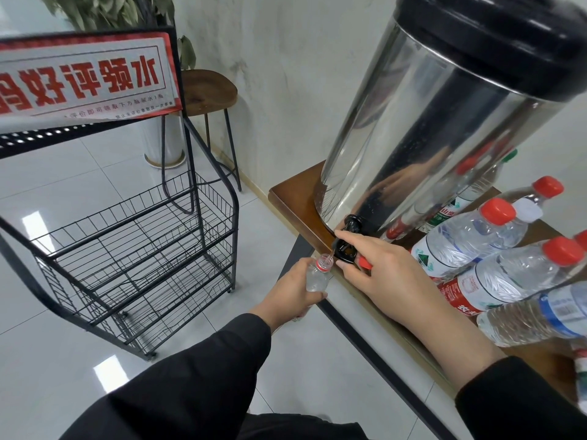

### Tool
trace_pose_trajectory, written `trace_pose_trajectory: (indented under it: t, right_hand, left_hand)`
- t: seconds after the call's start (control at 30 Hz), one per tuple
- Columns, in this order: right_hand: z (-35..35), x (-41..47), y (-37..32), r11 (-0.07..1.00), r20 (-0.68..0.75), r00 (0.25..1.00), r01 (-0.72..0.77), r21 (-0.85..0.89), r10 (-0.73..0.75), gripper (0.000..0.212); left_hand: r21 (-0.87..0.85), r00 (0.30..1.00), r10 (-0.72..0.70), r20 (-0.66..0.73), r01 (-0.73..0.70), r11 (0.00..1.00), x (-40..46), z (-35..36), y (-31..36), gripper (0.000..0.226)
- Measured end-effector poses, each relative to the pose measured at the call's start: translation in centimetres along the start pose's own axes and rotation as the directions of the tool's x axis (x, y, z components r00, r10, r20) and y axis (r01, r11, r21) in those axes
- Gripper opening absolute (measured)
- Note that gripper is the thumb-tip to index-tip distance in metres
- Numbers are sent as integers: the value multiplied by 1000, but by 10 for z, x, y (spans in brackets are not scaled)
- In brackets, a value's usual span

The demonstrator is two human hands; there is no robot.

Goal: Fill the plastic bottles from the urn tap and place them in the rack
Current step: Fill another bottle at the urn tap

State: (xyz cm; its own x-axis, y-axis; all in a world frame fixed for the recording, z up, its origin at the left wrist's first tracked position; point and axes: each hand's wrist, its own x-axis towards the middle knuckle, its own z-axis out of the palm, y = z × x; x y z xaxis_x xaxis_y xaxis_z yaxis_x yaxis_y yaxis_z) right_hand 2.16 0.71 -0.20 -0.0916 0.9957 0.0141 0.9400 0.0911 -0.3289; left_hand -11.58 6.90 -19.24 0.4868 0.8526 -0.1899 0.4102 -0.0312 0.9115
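Shiny urn (428, 128): under its tap (347, 246), the left hand (292, 290) grips a bottle (318, 274). The right hand (374, 265) pinches a red cap (365, 262). Left of the urn, the rack (143, 249) sign (85, 77) reads "好评领水".

This looks like a shop or service lobby with a customer water station: a black wire rack (136, 249) carries a red-and-white printed sign (85, 74) in Chinese about collecting water, a large steel urn (428, 128) stands on a wooden table (292, 198) beside many capped plastic bottles (470, 239), and a wooden stool (206, 90) and potted plant (111, 11) stand on glossy pale floor tiles (63, 360)
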Motion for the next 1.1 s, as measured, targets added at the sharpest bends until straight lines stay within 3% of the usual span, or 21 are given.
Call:
trace_pose_trajectory:
  t: [1.1]
  right_hand:
    - [0, 2, 2, 1000, -4, 1000, 12, 28, -12, 55]
  left_hand:
    - [24, 1000, 12, 12, -12, 1000, 9, -1, -5, 73]
